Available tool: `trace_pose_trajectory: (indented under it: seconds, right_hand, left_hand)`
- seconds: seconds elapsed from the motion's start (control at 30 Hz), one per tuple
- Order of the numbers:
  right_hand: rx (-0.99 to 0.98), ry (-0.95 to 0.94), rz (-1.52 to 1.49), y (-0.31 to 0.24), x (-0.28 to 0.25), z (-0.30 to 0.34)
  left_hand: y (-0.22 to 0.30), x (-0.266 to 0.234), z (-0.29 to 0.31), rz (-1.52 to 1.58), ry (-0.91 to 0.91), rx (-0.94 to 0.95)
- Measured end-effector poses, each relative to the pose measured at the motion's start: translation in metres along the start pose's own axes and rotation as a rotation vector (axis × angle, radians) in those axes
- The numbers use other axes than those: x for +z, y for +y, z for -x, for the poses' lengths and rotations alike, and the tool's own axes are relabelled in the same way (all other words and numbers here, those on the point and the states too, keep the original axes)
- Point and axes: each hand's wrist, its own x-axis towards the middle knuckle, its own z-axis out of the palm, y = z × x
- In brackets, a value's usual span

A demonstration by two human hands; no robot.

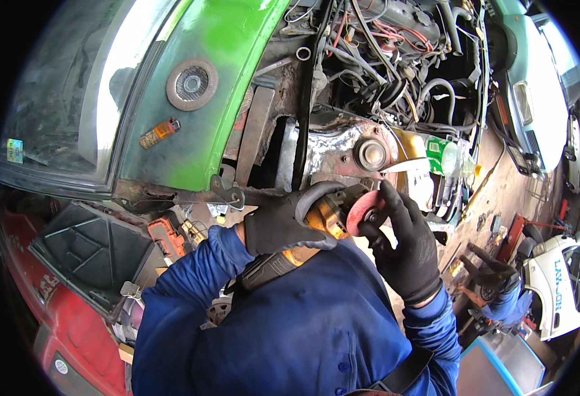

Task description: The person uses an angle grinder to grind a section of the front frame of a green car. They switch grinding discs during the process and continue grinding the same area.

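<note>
Black work gloves cover both of my hands. Held against my body is a yellow and black angle grinder (325, 221), with my left hand (278, 223) wrapped around its head end. A red disc (361, 214) is mounted on the grinder, facing right. My right hand (407, 254) grips that disc, thumb close to its centre nut and fingers along its far edge. Just beyond the grinder lies a partly bared metal panel with a round strut mount (371, 154) in the car's engine bay.
A worn round disc (191, 84) and an orange lighter (160, 133) lie on the green car's body. Beyond is the engine (395, 39), with a green-labelled plastic bottle (443, 156) nearby. A dark plastic crate (92, 254) stands left. Another person (501, 290) crouches at right near a white vehicle (560, 284).
</note>
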Motion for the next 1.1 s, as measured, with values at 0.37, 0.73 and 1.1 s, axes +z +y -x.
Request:
trace_pose_trajectory:
  seconds: [0.37,0.73,1.1]
  right_hand:
    - [-0.261,0.0,0.277,0.014,0.001,-0.005]
    - [-0.343,0.29,0.439,0.028,-0.016,-0.034]
    - [0.276,0.199,-1.042,0.042,0.007,-0.011]
  left_hand:
    - [0.0,0.005,-0.011,0.198,-0.138,0.014]
    - [0.018,0.016,-0.045,0.131,-0.119,0.172]
    - [0.058,0.044,-0.136,-0.069,0.359,0.702]
